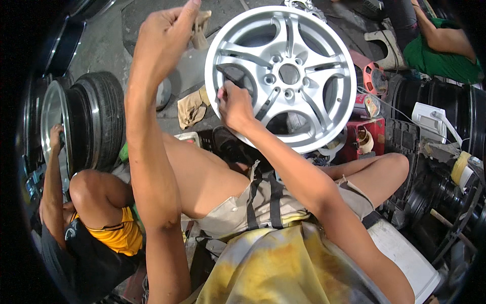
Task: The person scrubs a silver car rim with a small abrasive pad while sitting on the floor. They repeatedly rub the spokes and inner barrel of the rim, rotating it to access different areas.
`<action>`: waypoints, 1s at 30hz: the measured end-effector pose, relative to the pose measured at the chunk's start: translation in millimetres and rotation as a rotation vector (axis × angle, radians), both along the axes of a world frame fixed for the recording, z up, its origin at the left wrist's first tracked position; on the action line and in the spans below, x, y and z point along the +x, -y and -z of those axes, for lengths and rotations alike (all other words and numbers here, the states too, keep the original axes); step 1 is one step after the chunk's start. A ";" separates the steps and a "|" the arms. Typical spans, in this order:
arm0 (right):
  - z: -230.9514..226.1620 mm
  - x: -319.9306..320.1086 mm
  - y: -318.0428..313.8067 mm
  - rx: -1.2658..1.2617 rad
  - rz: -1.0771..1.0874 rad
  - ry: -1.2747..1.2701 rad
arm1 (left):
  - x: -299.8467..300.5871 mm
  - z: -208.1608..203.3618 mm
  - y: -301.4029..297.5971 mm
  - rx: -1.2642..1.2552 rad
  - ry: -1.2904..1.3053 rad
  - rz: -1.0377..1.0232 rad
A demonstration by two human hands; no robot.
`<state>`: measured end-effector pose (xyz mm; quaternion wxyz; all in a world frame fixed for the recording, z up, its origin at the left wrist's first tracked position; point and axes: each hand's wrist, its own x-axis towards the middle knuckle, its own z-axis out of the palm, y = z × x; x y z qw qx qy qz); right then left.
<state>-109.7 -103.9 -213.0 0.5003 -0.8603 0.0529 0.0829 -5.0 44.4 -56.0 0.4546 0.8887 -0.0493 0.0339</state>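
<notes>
A silver alloy wheel [316,66] lies in front of me, face up and tilted, with paired spokes round an open centre hole. My left hand [167,33] is raised left of the wheel, fingers curled around a piece of beige cloth [201,30] that hangs on their far side. The wheel's left edge is where my right hand [236,106] rests, its fingers closed over a spoke opening. What lies between those fingers is hidden; a dark edge shows just above them in the opening. Below the wheel's left side, a crumpled beige cloth [192,109] lies on the floor.
A person at left holds a hand against a wheel with a tyre [98,116]. Another person in green [443,55] sits at far right. A red tray [377,131] with a tape roll [364,141], a tin [368,106] and a white container [429,121] crowd the right.
</notes>
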 end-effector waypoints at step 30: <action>10.3 24.5 -15.2 0.107 0.217 0.314 | 7.1 125.4 5.9 0.414 0.053 0.389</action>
